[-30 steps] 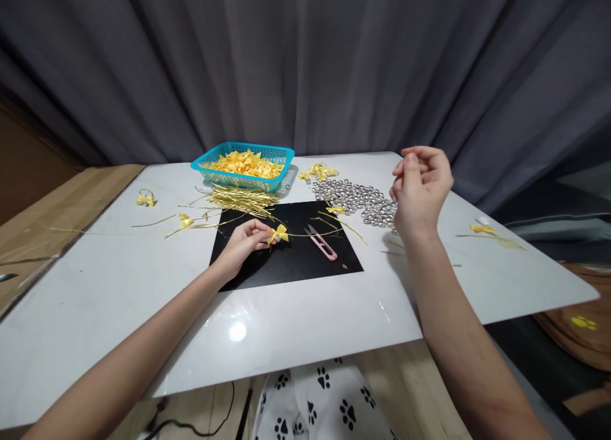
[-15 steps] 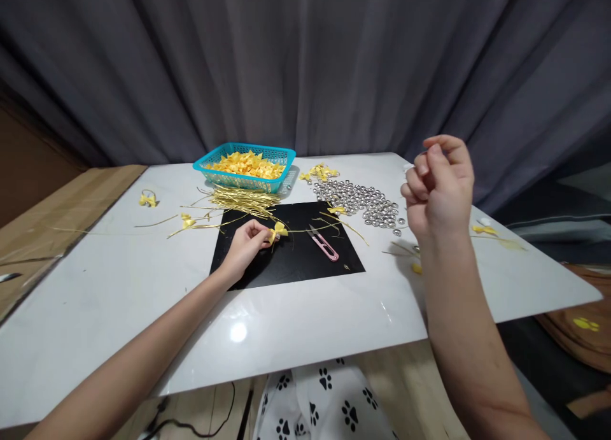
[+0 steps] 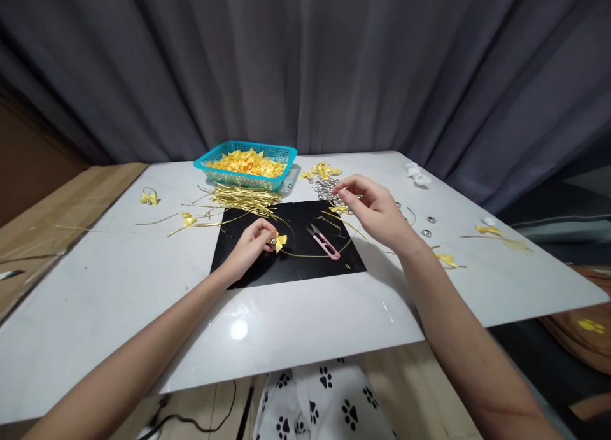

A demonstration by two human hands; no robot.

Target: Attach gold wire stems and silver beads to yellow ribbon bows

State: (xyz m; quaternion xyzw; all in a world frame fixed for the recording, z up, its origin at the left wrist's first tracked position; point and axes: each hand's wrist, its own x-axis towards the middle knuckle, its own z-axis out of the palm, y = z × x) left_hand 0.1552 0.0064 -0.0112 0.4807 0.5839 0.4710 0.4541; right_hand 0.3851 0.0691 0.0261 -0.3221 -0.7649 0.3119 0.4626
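My left hand (image 3: 249, 244) rests on the black mat (image 3: 291, 271) and pinches a small yellow ribbon bow (image 3: 281, 241) with a silver bell at its knot. A thin gold wire (image 3: 310, 255) curls from the bow in a loop across the mat. My right hand (image 3: 375, 212) lies low over the table with its fingers stretched out to the left. Its fingertips are at the pile of silver bells (image 3: 327, 187), and nothing shows between them. Pink thread snips (image 3: 325, 242) lie on the mat between my hands.
A teal basket (image 3: 281, 153) of yellow bows stands at the back, with a bundle of gold wires (image 3: 243, 200) in front of it. Loose bows (image 3: 446, 259) and stray bells (image 3: 424, 233) lie on the white table (image 3: 119, 287). A dark curtain hangs behind.
My right hand came down from high on the right to the bell pile. The gold wire, stretched straight before, now lies slack in a loop. My left hand kept hold of the bow.
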